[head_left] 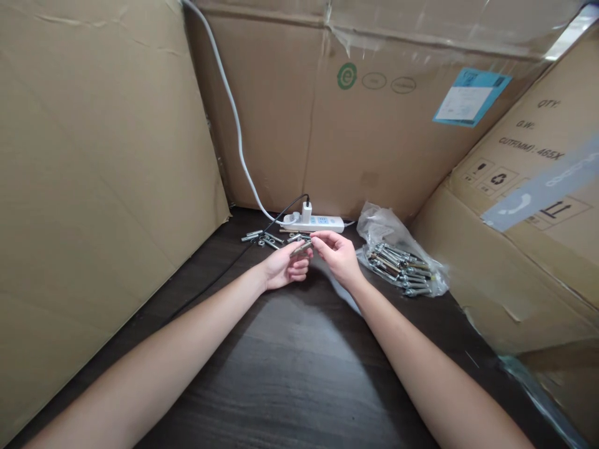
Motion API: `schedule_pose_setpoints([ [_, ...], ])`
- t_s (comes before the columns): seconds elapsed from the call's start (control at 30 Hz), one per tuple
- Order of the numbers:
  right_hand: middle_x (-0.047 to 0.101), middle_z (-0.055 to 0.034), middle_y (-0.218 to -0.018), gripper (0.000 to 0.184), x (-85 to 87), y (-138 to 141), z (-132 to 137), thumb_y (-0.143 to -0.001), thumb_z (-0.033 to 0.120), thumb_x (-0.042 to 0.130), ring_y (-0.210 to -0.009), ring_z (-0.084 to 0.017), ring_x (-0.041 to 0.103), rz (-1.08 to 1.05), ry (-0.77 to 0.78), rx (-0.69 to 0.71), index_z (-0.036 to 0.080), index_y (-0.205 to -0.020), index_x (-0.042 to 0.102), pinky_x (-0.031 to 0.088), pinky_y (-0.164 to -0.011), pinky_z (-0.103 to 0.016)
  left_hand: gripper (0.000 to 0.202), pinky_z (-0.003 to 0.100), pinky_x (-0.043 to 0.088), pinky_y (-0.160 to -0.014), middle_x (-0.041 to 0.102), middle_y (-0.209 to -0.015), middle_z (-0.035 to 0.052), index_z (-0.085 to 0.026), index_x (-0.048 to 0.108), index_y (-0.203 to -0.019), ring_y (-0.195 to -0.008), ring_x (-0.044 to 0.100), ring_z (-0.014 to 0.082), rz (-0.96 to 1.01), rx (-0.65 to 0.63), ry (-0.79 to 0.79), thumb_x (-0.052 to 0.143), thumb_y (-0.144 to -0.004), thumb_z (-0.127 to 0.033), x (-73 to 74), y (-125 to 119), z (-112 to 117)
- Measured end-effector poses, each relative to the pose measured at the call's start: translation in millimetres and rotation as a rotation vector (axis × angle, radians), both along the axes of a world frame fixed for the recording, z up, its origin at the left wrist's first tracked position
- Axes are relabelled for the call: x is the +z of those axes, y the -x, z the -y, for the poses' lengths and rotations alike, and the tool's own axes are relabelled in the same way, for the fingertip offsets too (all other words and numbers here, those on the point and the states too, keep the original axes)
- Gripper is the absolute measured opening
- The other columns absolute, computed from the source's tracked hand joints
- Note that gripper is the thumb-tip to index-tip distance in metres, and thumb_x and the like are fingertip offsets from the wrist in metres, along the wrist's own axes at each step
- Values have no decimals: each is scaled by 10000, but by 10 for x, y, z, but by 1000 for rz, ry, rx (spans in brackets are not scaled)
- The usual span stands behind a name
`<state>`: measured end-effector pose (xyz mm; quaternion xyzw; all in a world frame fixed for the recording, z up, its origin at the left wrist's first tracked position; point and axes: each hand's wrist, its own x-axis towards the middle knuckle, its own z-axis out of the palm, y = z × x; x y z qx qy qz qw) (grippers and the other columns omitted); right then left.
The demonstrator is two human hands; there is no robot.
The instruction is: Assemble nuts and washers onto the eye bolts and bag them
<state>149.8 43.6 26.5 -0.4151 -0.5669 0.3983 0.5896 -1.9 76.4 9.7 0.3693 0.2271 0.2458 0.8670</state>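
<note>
My left hand point(284, 267) is curled round a metal expansion bolt point(300, 249), held just above the dark wooden table point(290, 368). My right hand point(337, 254) pinches the bolt's far end with thumb and fingertips. Both hands meet in the middle of the table. Loose bolt parts point(262, 237) lie just behind my left hand. To the right of my right hand, a clear plastic bag point(390, 240) holds several more bolts point(402, 269).
A white power strip point(322, 222) with a plugged-in charger, a white cable point(234, 118) and a black cable lies at the back. Large cardboard boxes wall the table on the left point(93, 187), back point(374, 125) and right point(528, 212).
</note>
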Motion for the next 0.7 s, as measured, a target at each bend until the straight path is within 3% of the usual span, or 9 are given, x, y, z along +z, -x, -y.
schedule_pose_setpoints([
  [0.1,658,-5,-670,261,54,10,37,-741,411,683,-568,-129,600,81,-51,-7,169,-837,660,498,-573,-266,402,156,175,-355,189,-430,-100,-150,494,-696,-343,119,41,-46,-39,-3,382,-935,-453,-9,-33,39],
  [0.27,630,1,-629,272,75,36,93,-769,401,664,-535,-131,587,163,-56,22,156,-886,656,483,-555,-263,450,171,172,-356,171,-446,-90,-166,426,-626,-358,140,56,-50,-61,10,363,-912,-508,-6,-73,62],
  [0.47,635,-12,-700,267,56,51,260,-784,394,645,-593,-124,557,249,-84,-70,159,-907,672,454,-571,-245,401,182,213,-392,214,-495,-70,-176,371,-602,-392,210,66,-29,1,44,385,-880,-464,24,-120,149],
  [0.7,611,4,-648,239,-26,-40,650,-789,355,641,-566,-121,536,174,-1,-176,162,-920,692,439,-554,-250,418,183,195,-428,323,-542,-47,-168,425,-685,-434,244,69,-8,-192,3,369,-843,-552,-19,-231,378],
])
